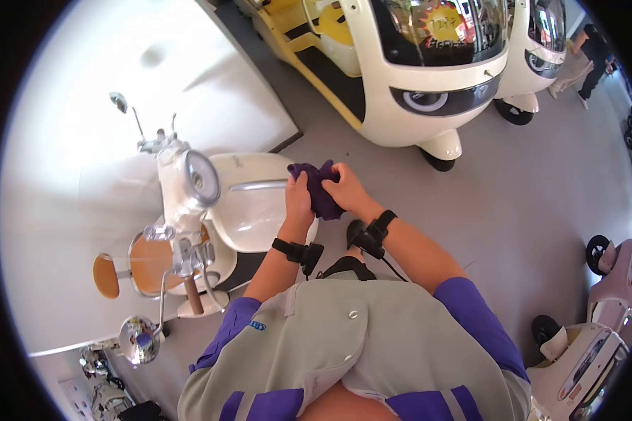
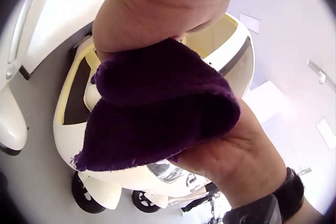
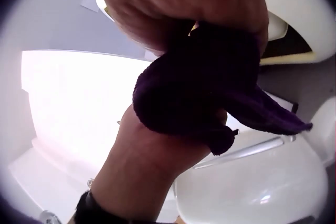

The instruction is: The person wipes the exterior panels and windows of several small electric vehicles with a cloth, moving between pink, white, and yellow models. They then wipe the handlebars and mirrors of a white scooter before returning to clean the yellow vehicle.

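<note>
A folded dark purple cloth is held up in front of the body, between both hands. My left hand grips its left side, with the thumb lying on top. From the other side my right hand holds it, thumb also over the fabric. In the left wrist view the cloth hangs in a thick fold below the near hand. The right wrist view shows the cloth bunched, with one corner sticking out to the side. Fingers under the fabric are partly hidden.
A cream scooter with a round headlight and mirrors stands close at the left. Ahead is a cream and yellow covered vehicle, with another beside it. More scooters stand at the lower right. A person is at the far right.
</note>
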Demonstrator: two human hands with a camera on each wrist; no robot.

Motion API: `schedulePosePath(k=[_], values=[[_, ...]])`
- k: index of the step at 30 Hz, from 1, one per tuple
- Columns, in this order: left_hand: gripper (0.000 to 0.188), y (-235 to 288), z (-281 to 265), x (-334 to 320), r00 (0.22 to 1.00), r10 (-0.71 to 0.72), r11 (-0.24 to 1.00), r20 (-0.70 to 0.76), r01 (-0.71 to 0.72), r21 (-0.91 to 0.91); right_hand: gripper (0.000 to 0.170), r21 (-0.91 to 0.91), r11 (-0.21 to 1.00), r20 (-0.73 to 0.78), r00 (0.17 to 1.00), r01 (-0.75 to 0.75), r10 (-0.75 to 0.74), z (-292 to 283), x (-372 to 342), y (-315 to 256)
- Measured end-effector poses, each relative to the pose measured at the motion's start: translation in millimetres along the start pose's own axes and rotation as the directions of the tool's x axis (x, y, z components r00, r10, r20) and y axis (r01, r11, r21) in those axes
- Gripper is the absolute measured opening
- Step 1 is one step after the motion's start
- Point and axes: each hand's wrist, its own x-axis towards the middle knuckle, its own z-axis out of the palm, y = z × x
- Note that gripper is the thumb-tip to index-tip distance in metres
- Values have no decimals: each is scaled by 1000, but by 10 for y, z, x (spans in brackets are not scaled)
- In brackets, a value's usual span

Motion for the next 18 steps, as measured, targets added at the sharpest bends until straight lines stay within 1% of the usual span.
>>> schedulePosePath(k=[1, 2, 3, 4, 5, 6, 7, 8, 10, 11, 13, 14, 15, 16, 17, 18], values=[[19, -32, 154, 99, 998, -24, 999, 55, 25, -23, 37, -40, 999, -21, 1000, 19, -20, -141, 93, 29], [20, -59, 307, 214, 993, -46, 998, 109, 51, -44, 36, -103, 993, -66, 995, 65, -72, -283, 237, 51], [24, -77, 460, 361, 986, -50, 998, 157, 54, -23, 36, -167, 980, -105, 986, 107, -126, -430, 402, 27], [25, -81, 623, 564, 978, 11, 1000, 209, -9, -10, 36, -232, 962, -138, 974, 145, -180, -570, 576, -26], [26, -68, 799, 805, 964, 69, 997, 258, -72, 1, 37, -273, 926, -171, 934, 261, -314, -729, 804, -89], [28, -34, 967, 1019, 945, 125, 991, 301, -134, 9, 37, -343, 890, -145, 919, 300, -366, -873, 1006, -237], [29, 59, 1208, 1251, 935, 171, 985, 309, -167, -41, 38, -417, 838, -111, 895, 352, -431, -1050, 1296, -461], [30, 224, 1467, 1505, 901, 294, 945, 320, -324, 41, 39, -491, 771, -62, 866, 405, -495, -1235, 1611, -685], [30, 419, 1898, 1909, 807, 497, 794, 318, -571, 209, 36, -629, 552, 5, 713, 548, -702, -1450, 2167, -1004], [30, 400, 2041, 2138, 781, 529, 745, 331, -614, 261, 32, -694, 475, 30, 681, 541, -732, -1516, 2424, -1136], [30, 410, 2304, 2606, 712, 590, 612, 381, -702, 365, 30, -770, 309, 145, 624, 559, -768, -1652, 2826, -1298], [32, 370, 2382, 2702, 679, 620, 502, 392, -728, 467, 29, -797, 231, 193, 597, 559, -779, -1698, 2963, -1322], [35, 339, 2461, 2744, 647, 639, 379, 416, -736, 561, 28, -824, 185, 223, 607, 536, -763, -1738, 3045, -1273], [37, 308, 2510, 2777, 614, 646, 241, 454, -728, 641, 29, -810, 195, 242, 618, 553, -748, -1746, 3070, -1191], [43, 153, 2474, 2841, 613, 613, 129, 498, -701, 702, 30, -798, 209, 254, 631, 565, -733, -1743, 3045, -1089], [45, 14, 2434, 2822, 623, 589, 91, 515, -684, 724, 31, -789, 219, 265, 640, 574, -721, -1756, 3026, -993]])
